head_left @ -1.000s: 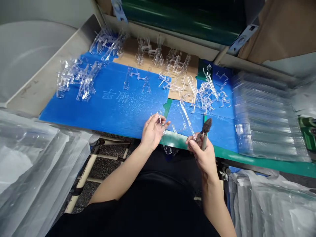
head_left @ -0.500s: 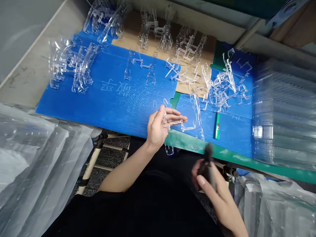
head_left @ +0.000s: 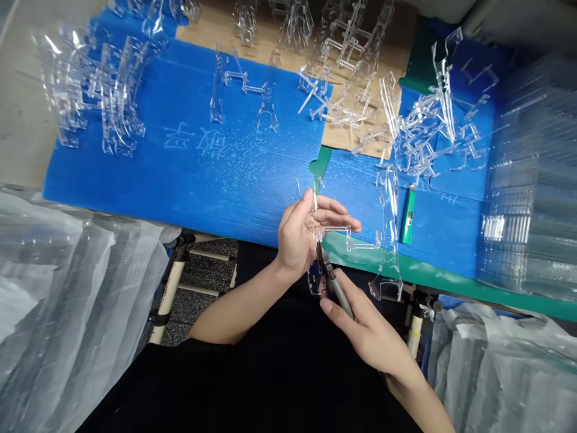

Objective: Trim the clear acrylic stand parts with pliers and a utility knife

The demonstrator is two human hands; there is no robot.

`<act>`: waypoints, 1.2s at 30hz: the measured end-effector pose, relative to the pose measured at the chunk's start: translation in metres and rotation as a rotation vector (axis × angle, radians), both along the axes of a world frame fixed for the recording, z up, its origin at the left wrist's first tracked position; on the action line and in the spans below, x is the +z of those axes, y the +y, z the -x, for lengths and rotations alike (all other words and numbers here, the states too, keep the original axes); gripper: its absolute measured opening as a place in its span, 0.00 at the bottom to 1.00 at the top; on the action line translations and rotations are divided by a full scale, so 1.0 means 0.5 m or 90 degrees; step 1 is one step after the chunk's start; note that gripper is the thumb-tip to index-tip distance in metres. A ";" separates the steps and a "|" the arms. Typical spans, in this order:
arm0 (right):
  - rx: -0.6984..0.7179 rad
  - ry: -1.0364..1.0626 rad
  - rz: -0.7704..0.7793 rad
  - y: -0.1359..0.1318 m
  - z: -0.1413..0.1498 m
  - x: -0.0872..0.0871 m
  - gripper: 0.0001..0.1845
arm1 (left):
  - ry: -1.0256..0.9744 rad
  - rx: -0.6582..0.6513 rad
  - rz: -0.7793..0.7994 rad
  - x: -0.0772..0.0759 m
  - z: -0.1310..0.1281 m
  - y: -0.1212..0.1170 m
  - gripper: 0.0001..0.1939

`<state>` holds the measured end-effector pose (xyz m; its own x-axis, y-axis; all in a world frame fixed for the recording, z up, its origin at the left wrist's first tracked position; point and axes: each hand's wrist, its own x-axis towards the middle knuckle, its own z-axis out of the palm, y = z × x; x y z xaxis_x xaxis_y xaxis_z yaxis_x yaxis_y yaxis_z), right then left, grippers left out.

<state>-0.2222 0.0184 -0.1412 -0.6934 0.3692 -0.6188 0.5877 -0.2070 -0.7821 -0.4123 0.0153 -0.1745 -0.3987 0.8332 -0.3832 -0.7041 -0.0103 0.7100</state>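
Pliers (head_left: 339, 291) now sit farther left than before, at the clear plastic frame (head_left: 349, 237) that the left hand (head_left: 295, 237) pinches over the front edge of the bench (head_left: 451, 284); the right hand (head_left: 367, 322) clasps them. Blue sheeting (head_left: 175, 171) and brown cardboard (head_left: 208, 30) line the bench, grey bags (head_left: 49, 307) at both sides

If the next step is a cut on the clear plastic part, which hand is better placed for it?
Probably the right hand: it holds the pliers, with their tips close to the clear plastic part. The left hand is occupied holding that part.
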 end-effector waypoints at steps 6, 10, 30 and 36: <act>0.005 -0.013 0.025 0.009 0.001 -0.010 0.21 | 0.003 -0.004 -0.031 -0.001 0.000 0.009 0.33; 0.011 -0.019 0.042 0.017 0.004 -0.010 0.22 | 0.009 -0.013 -0.010 -0.003 0.001 0.013 0.35; -0.128 0.158 0.335 0.054 0.054 -0.079 0.17 | 0.237 -0.065 0.026 -0.051 0.057 0.062 0.29; -0.144 0.198 0.388 0.048 0.029 -0.092 0.20 | 0.714 -0.082 0.277 -0.080 0.207 0.053 0.30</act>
